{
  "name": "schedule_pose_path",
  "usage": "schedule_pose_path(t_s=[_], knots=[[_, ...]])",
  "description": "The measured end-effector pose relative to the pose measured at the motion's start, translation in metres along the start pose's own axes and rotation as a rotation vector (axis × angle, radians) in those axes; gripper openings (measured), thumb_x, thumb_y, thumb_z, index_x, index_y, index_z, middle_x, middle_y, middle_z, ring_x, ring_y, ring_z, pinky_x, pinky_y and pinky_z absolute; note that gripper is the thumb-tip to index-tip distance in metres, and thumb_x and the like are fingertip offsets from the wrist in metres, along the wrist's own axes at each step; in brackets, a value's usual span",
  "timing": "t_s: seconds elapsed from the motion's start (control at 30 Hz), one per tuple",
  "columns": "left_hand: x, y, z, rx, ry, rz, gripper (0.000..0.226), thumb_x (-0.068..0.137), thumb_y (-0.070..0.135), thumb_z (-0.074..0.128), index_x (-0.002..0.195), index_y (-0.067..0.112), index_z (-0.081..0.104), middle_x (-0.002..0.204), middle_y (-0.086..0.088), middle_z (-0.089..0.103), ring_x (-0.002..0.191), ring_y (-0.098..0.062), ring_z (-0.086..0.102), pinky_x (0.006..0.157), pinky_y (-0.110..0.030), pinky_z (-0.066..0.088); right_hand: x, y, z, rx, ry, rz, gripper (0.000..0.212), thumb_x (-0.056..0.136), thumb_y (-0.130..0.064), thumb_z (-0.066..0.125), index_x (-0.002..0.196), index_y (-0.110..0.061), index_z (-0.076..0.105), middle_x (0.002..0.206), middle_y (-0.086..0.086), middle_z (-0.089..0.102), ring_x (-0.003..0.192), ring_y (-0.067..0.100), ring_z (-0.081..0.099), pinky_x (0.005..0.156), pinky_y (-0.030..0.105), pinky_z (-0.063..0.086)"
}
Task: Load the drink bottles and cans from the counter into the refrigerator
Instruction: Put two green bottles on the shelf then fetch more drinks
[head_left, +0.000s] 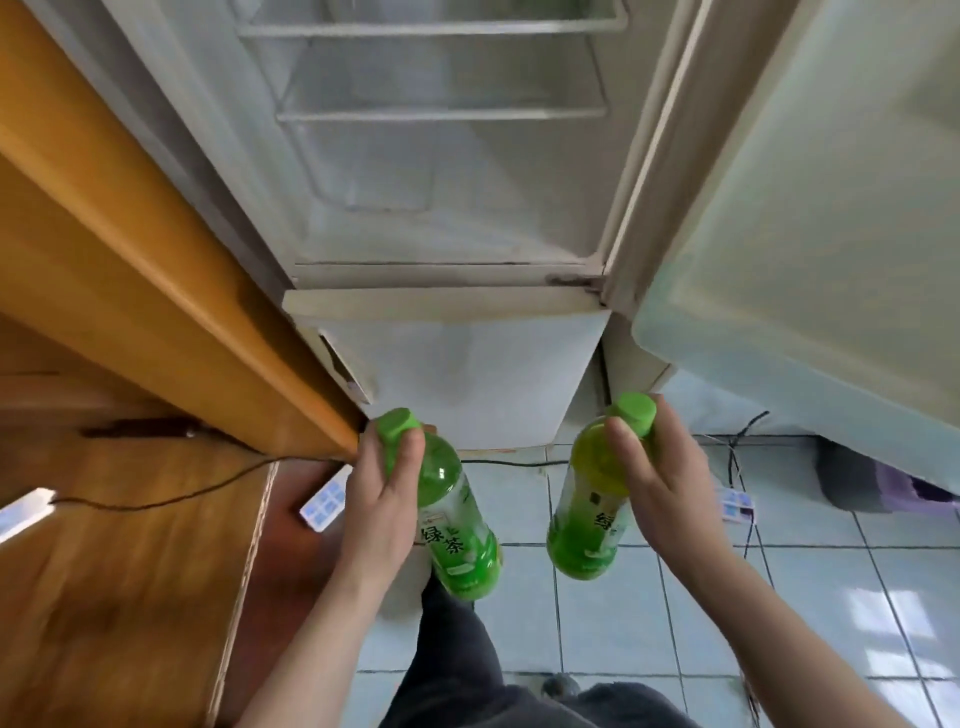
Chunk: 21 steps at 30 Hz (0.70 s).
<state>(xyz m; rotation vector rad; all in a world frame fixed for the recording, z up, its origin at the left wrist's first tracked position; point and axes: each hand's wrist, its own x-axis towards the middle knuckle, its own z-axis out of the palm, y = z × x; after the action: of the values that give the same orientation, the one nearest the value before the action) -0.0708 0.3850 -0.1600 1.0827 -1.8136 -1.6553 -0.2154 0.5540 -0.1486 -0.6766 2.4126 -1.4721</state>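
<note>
I stand in front of the white refrigerator (447, 306), whose upper compartment is open with bare wire shelves (441, 111). My left hand (379, 499) grips a green tea bottle (457, 525) just below its green cap. My right hand (660, 483) grips a second green tea bottle (592, 509) at the neck. Both bottles hang upright, low in front of the closed lower compartment, a little apart from each other.
The open fridge door (810, 234) stands at the right. A wooden counter edge (171, 312) runs along the left, with a black cable (156, 501) on the wood below. Power strips (324, 501) and cables lie on the tiled floor (779, 597). My legs are below.
</note>
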Motion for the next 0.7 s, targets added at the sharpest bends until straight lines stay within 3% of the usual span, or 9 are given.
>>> schedule_pose_path(t_s=[0.07,0.13,0.23,0.4,0.47,0.57,0.7], knots=[[0.034,0.009,-0.013,0.019,-0.007,0.033,0.017,0.083,0.048,0.044,0.097,0.042,0.051,0.088,0.042,0.059,0.084,0.026,0.052,0.066,0.005,0.036,0.03,-0.017,0.021,0.018,0.006,-0.01,0.033,0.083,-0.045,0.047,0.086,-0.013,0.052,0.079,0.007,0.056,0.074,0.019,0.053,0.064,0.037,0.044],[0.069,0.022,-0.028,0.014,-0.025,0.061,0.017,0.082,0.047,0.044,0.096,0.04,0.051,0.087,0.043,0.058,0.083,0.024,0.053,0.066,0.004,0.037,0.06,-0.037,0.04,0.026,0.014,-0.024,0.025,0.083,-0.044,0.047,0.089,-0.02,0.055,0.084,0.0,0.059,0.078,0.015,0.055,0.067,0.033,0.044],[0.121,0.045,-0.047,-0.006,-0.07,0.133,0.018,0.082,0.044,0.046,0.096,0.036,0.054,0.089,0.032,0.064,0.082,0.013,0.059,0.069,-0.001,0.041,0.103,-0.068,0.062,0.049,0.044,-0.081,0.021,0.083,-0.048,0.047,0.088,-0.029,0.055,0.083,-0.011,0.059,0.077,0.006,0.055,0.063,0.017,0.043],[0.192,0.095,-0.063,0.03,-0.193,0.296,0.016,0.091,0.049,0.051,0.097,0.034,0.055,0.088,0.026,0.064,0.082,0.01,0.059,0.07,-0.002,0.041,0.164,-0.115,0.078,0.065,0.176,-0.159,0.028,0.081,-0.055,0.043,0.088,-0.032,0.055,0.084,-0.017,0.059,0.075,0.004,0.056,0.06,0.018,0.045],[0.21,0.116,-0.063,0.02,-0.245,0.361,0.025,0.086,0.053,0.052,0.098,0.031,0.057,0.09,0.021,0.066,0.084,0.005,0.06,0.073,-0.006,0.043,0.183,-0.131,0.076,0.087,0.212,-0.205,0.03,0.082,-0.054,0.043,0.089,-0.029,0.057,0.087,-0.014,0.06,0.078,0.003,0.056,0.063,0.014,0.044],[0.238,0.148,-0.06,0.003,-0.309,0.456,0.042,0.082,0.056,0.048,0.104,0.022,0.059,0.096,0.016,0.068,0.088,-0.001,0.064,0.075,-0.009,0.046,0.213,-0.158,0.066,0.094,0.259,-0.305,0.033,0.084,-0.05,0.043,0.091,-0.022,0.058,0.084,-0.009,0.058,0.076,0.008,0.055,0.064,0.019,0.044],[0.268,0.198,-0.051,-0.001,-0.307,0.57,0.038,0.084,0.055,0.046,0.101,0.024,0.059,0.098,0.012,0.068,0.089,-0.007,0.064,0.077,-0.017,0.049,0.253,-0.192,0.048,0.121,0.353,-0.431,0.019,0.087,-0.046,0.044,0.085,-0.03,0.054,0.077,-0.021,0.054,0.072,-0.001,0.05,0.063,0.011,0.039]])
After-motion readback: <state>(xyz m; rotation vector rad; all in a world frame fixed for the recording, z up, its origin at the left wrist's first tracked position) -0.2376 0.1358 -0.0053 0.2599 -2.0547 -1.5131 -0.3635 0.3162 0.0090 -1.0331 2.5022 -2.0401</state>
